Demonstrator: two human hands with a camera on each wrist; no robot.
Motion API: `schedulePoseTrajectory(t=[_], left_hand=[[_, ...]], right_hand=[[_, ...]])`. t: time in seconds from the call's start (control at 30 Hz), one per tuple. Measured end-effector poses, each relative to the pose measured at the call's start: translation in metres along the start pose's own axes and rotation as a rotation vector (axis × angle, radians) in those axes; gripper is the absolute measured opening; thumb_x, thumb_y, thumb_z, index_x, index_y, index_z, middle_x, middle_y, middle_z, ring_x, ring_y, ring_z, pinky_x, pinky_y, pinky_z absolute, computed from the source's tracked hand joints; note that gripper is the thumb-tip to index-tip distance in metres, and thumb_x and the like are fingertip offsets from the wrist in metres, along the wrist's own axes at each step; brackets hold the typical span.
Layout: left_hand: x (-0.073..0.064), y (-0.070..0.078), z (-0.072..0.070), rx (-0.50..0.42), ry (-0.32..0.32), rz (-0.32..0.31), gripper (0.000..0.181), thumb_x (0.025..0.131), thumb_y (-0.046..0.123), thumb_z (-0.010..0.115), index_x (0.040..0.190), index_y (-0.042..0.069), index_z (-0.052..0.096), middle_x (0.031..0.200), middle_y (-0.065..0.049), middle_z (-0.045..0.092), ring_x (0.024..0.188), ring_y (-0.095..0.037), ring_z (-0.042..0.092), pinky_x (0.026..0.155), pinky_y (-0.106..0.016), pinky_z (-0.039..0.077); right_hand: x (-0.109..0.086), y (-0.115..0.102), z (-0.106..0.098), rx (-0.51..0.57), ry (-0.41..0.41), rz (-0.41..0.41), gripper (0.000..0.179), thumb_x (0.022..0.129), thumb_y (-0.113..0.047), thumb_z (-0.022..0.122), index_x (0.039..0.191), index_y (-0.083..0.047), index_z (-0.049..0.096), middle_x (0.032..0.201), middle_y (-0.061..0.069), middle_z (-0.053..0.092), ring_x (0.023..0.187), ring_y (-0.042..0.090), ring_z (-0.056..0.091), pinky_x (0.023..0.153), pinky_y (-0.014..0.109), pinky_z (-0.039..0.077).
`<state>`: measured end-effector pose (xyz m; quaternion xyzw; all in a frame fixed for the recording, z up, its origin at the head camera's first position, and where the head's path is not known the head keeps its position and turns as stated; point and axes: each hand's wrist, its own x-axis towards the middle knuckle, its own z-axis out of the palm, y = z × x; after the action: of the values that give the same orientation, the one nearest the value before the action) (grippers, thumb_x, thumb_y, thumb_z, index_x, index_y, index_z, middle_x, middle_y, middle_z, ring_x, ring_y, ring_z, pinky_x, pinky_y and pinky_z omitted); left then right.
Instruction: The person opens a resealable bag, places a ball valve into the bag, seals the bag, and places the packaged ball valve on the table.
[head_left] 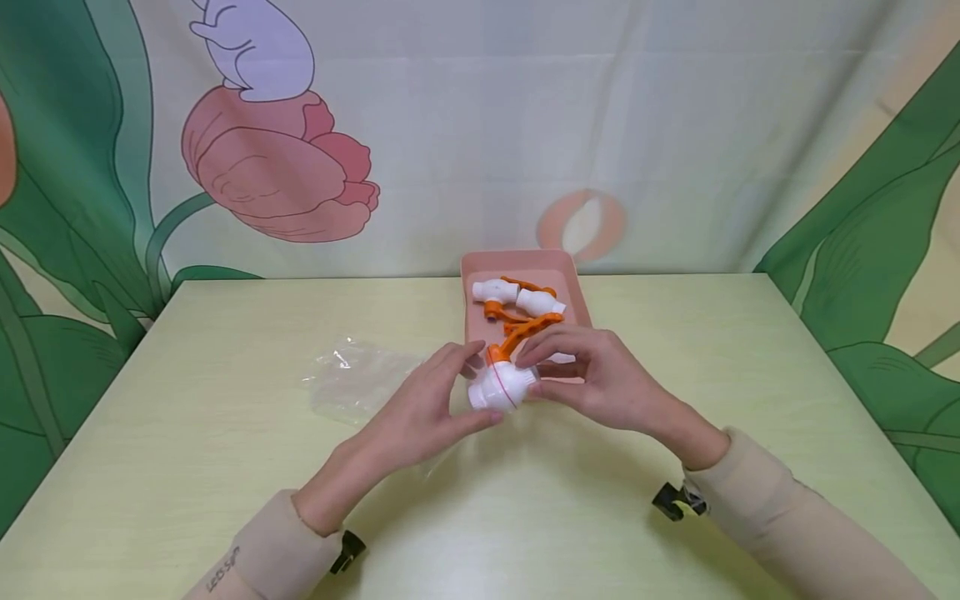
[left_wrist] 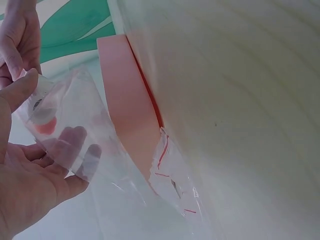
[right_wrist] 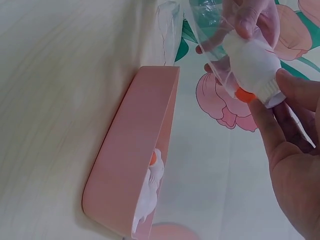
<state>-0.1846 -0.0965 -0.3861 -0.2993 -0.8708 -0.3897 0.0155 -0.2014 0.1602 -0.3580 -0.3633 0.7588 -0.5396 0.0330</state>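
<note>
A white plastic ball valve (head_left: pixel 504 383) with an orange lever handle (head_left: pixel 519 333) is held between the two hands, above the front of the pink tray. Clear plastic film of a zip bag (left_wrist: pixel 82 107) surrounds part of it; a red line crosses the valve in the head view. My left hand (head_left: pixel 423 408) holds the bag and valve from the left, its thumb on the white body. With thumb and fingers, my right hand (head_left: pixel 600 379) grips the valve's ribbed end (right_wrist: pixel 271 95). How far the valve sits inside the bag cannot be told.
The pink tray (head_left: pixel 480 333) stands at the back middle of the table, with more white valves (head_left: pixel 495 292) with orange handles in it. Left of it, clear plastic bagging (head_left: pixel 352 379) lies on the table. A printed curtain (head_left: pixel 465 167) hangs behind the back edge.
</note>
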Motion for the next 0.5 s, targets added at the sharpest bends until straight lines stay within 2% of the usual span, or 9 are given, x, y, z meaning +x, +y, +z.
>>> schedulePoseTrajectory(t=[0.27,0.5], left_hand=[[-0.0011,0.0011,0.0015,0.0,0.007,0.025,0.081,0.086,0.026,0.087,0.149,-0.003,0.044,0.123,-0.004,0.059,0.115,-0.022,0.056,0.1,-0.04,0.049],[-0.0006,0.0035,0.0024,-0.005,0.006,0.045,0.084,0.085,0.029,0.088,0.151,0.001,0.044,0.129,-0.004,0.059,0.115,-0.02,0.057,0.098,-0.043,0.05]], right_hand=[[-0.0001,0.0012,0.002,-0.009,-0.027,0.023,0.027,0.085,0.003,0.081,0.109,-0.005,0.075,0.112,0.003,0.072,0.115,0.023,0.064,0.089,0.036,0.058],[0.0017,0.0022,0.0046,0.011,-0.045,0.008,0.024,0.086,0.002,0.081,0.107,-0.008,0.076,0.111,0.001,0.073,0.113,0.023,0.065,0.088,0.037,0.059]])
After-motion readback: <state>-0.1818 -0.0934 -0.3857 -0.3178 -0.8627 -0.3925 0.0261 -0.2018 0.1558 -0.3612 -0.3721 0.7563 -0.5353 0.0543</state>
